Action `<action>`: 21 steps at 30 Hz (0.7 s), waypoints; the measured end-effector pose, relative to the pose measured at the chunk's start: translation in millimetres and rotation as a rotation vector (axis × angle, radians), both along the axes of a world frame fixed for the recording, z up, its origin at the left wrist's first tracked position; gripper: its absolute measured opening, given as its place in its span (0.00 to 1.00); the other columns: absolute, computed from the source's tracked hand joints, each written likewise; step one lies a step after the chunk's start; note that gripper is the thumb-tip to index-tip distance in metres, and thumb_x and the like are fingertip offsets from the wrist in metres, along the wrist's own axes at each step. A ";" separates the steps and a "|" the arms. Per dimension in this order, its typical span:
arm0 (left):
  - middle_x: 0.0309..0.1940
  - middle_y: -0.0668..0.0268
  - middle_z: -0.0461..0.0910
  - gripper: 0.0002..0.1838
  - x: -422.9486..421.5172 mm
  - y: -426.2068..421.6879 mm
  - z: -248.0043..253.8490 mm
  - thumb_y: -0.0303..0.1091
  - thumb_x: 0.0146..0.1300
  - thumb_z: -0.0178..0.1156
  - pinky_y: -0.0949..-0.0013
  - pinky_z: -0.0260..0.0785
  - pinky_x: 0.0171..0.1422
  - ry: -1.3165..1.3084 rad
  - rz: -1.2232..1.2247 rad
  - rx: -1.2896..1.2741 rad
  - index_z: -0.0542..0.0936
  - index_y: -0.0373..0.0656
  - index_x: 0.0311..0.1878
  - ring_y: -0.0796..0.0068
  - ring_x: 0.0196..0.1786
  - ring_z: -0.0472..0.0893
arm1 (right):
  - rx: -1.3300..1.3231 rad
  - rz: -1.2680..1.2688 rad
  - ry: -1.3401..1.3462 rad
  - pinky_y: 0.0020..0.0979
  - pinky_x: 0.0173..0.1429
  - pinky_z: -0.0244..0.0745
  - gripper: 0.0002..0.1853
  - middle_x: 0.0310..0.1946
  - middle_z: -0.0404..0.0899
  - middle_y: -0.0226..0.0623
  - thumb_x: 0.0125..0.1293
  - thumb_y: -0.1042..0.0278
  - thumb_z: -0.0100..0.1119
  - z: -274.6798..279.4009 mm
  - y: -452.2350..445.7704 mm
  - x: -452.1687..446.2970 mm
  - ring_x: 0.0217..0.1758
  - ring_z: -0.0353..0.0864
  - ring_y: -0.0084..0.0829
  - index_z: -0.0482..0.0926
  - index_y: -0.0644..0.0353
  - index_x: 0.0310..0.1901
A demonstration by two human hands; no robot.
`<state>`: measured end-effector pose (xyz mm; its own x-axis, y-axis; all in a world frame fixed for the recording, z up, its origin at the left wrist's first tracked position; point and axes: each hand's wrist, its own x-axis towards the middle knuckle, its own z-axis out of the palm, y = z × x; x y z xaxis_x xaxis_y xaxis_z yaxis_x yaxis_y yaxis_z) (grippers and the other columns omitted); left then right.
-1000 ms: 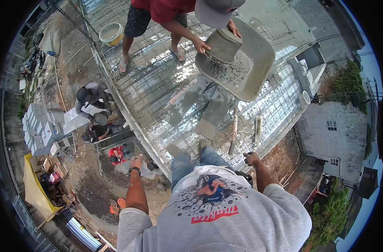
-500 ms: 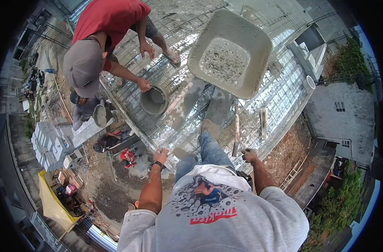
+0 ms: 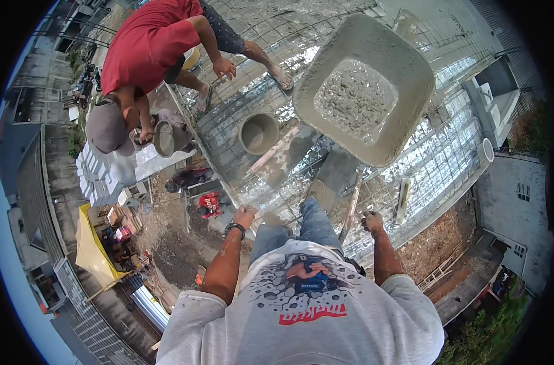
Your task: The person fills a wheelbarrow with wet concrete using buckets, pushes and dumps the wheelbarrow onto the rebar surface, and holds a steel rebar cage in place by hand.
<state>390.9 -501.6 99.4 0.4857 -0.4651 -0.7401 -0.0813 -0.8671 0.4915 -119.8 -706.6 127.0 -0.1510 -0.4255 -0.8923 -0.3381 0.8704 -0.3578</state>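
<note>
My left hand [image 3: 245, 216], with a dark watch on its wrist, hangs by my left leg above the slab edge, loosely curled and holding nothing visible. On the other side my right hand [image 3: 371, 221] hangs empty, fingers bent but apart. Nearest to it is a long wooden handle [image 3: 352, 205], a little to its left; they do not appear to touch. A wheelbarrow [image 3: 404, 91] holding wet concrete [image 3: 354, 100] stands ahead of me. An empty-looking bucket [image 3: 258, 134] sits on the wire mesh. A co-worker in red reaches to a second bucket [image 3: 164, 139] at the slab's edge.
Steel mesh [image 3: 435, 152] covers the slab underfoot. A short wooden piece [image 3: 403, 201] lies to the right, and a pipe end [image 3: 485, 151] stands at the right edge. Below the left edge are people, stacked blocks [image 3: 100, 173] and a yellow tarp [image 3: 94, 249].
The co-worker has let go of the bucket on the mesh and now reaches for the one at the edge. My view has shifted; my hands still hang at my sides.
</note>
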 end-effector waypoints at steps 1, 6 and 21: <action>0.41 0.55 0.85 0.31 -5.6 -19.3 17.1 0.51 0.57 0.69 0.66 0.74 0.51 0.011 0.007 -0.020 0.78 0.33 0.54 0.67 0.43 0.84 | 0.000 0.012 0.000 0.28 0.21 0.66 0.11 0.21 0.76 0.28 0.66 0.61 0.59 -2.0 -2.5 -1.3 0.19 0.73 0.23 0.79 0.59 0.43; 0.39 0.63 0.84 0.29 -27.9 -68.3 51.2 0.47 0.59 0.70 0.73 0.73 0.35 0.120 -0.001 -0.178 0.77 0.33 0.56 0.76 0.37 0.83 | -0.053 -0.004 0.001 0.29 0.20 0.67 0.12 0.20 0.76 0.30 0.66 0.63 0.60 -9.4 13.0 -5.9 0.18 0.73 0.24 0.80 0.63 0.42; 0.39 0.59 0.84 0.29 57.6 42.1 -30.5 0.46 0.58 0.70 0.71 0.74 0.34 -0.084 -0.258 -0.055 0.77 0.34 0.54 0.73 0.33 0.83 | -0.075 0.047 0.152 0.31 0.21 0.66 0.14 0.21 0.77 0.33 0.65 0.59 0.62 -4.2 171.2 55.4 0.18 0.73 0.26 0.81 0.65 0.37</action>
<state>448.4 -459.6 68.9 0.4044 -0.6196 -0.6727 -0.3385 -0.7847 0.5193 -64.4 -535.4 122.7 -0.2603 -0.4997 -0.8262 -0.4330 0.8252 -0.3626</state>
